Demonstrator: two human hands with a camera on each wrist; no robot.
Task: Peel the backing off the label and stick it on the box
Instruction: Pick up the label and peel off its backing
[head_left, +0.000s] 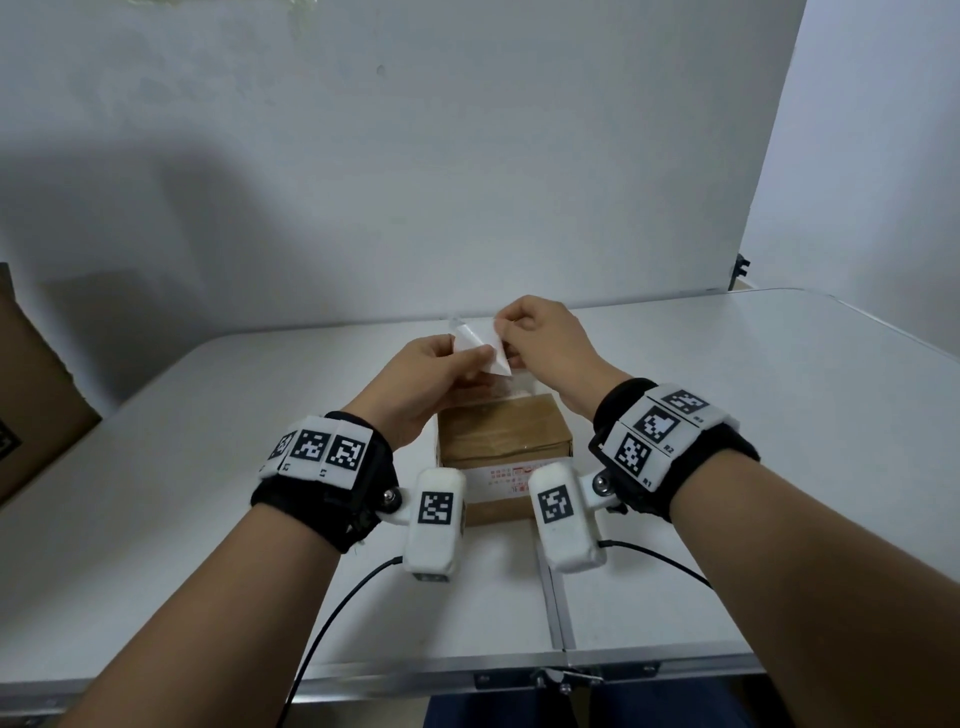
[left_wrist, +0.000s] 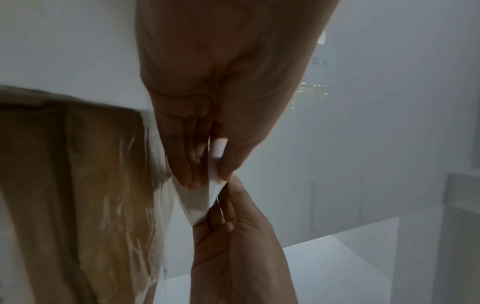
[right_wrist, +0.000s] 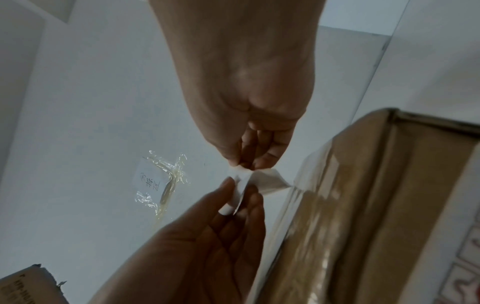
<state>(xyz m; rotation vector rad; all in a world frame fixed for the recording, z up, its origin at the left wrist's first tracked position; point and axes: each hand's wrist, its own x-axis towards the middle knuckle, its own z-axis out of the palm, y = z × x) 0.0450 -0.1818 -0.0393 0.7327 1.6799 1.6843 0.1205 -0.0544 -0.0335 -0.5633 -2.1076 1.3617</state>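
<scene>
A brown cardboard box (head_left: 506, 431), taped over its top, sits on the white table (head_left: 753, 415) between my wrists. Above its far side both hands hold a small white label (head_left: 480, 347). My left hand (head_left: 470, 359) pinches its left part between thumb and fingers. My right hand (head_left: 505, 332) pinches a corner from the right. In the left wrist view the label (left_wrist: 197, 202) bends between my left hand (left_wrist: 211, 170) and the other hand below. In the right wrist view my right hand (right_wrist: 241, 164) pinches the label (right_wrist: 262, 181), whose layers curl apart beside the box (right_wrist: 363, 205).
A second cardboard box (head_left: 31, 395) stands at the table's left edge. A white backboard (head_left: 467, 156) closes the far side, with a taped note (right_wrist: 161, 181) on it. A seam (head_left: 556, 597) splits the table in front of the box. Cables (head_left: 337, 613) trail from both wrist cameras.
</scene>
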